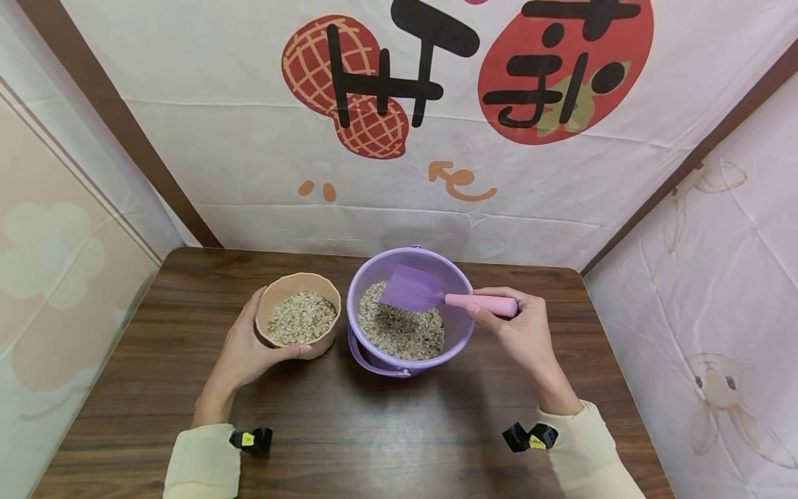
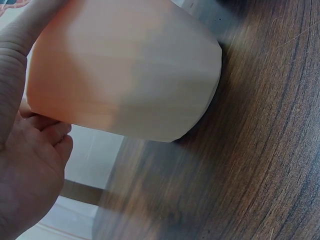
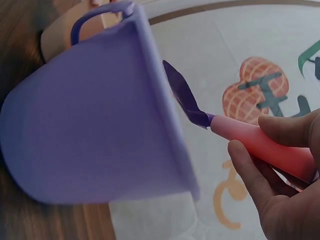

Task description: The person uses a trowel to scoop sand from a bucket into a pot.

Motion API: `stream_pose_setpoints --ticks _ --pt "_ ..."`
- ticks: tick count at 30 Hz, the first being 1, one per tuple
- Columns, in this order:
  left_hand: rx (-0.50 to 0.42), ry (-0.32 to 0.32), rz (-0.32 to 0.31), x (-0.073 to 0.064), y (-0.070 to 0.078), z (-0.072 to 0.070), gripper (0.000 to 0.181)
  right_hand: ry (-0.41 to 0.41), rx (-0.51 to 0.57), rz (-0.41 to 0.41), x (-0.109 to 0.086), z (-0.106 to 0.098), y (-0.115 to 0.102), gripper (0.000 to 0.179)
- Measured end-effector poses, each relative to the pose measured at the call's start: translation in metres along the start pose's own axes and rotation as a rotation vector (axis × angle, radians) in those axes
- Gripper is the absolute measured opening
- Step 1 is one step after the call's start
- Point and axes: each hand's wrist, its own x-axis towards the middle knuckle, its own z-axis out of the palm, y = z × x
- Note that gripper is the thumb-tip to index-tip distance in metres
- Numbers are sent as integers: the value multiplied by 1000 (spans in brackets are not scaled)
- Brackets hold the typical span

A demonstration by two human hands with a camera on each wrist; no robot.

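My left hand point(image 1: 246, 346) grips a peach-coloured faceted pot point(image 1: 321, 344) by its side, thumb near the front rim. Small pale gravel point(image 1: 302, 317) lies inside the pot. To its right stands a purple bucket point(image 1: 458, 339), with more of the same gravel point(image 1: 402, 329) in the bottom. In my right hand point(image 1: 520, 329) is a toy shovel point(image 1: 480, 302) with a pink handle and purple blade. Its blade point(image 3: 182, 92) hangs over the bucket's mouth, above the gravel; in the right wrist view it shows just beyond the rim. The left wrist view shows the pot's outer wall point(image 2: 130, 70).
The bucket's handle point(image 1: 374, 364) hangs down at its front left. Everything stands on a dark wooden table point(image 1: 374, 436). A printed white cloth point(image 1: 249, 159) rises behind the table's far edge, and more cloth point(image 1: 704, 346) hangs at the sides.
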Motion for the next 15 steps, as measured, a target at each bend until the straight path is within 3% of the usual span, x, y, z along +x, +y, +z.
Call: stream_pose_setpoints --ticks 15 --pt "22 -3 -8 1 3 -1 132 7 14 -15 -4 -5 23 28"
